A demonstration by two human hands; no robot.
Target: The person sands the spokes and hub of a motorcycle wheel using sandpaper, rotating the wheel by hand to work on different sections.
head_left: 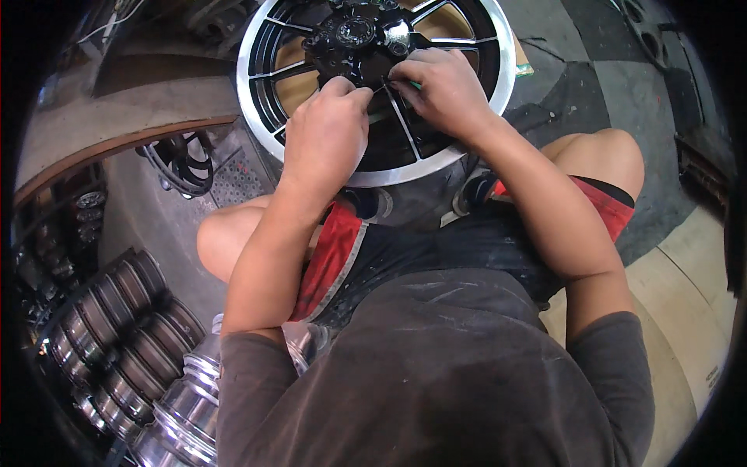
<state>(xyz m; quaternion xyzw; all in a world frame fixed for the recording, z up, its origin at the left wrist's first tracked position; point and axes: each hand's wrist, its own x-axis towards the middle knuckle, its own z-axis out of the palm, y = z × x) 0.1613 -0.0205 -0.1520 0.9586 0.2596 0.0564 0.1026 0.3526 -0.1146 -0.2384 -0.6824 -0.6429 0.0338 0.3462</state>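
A wheel rim (493, 47) with a polished silver edge and glossy black spokes sits in front of me at the top of the view, its black hub (356, 31) above my hands. My left hand (327, 136) is closed over the lower-left spokes, fingertips pinched together. My right hand (443, 89) is closed just right of it, thumb and fingers pinched over a spoke below the hub. A small bit of green shows by the right fingers; what either hand holds is too small to make out. Tan material shows through the spokes.
Stacked metal rims (117, 311) fill the lower left, with silver ones (183, 405) nearest me. A dark wheel (183, 167) lies by a wooden-edged bench (124, 136) on the left. Grey patched flooring (560, 93) and pale boards (685, 311) are at the right. My bent knees flank the rim.
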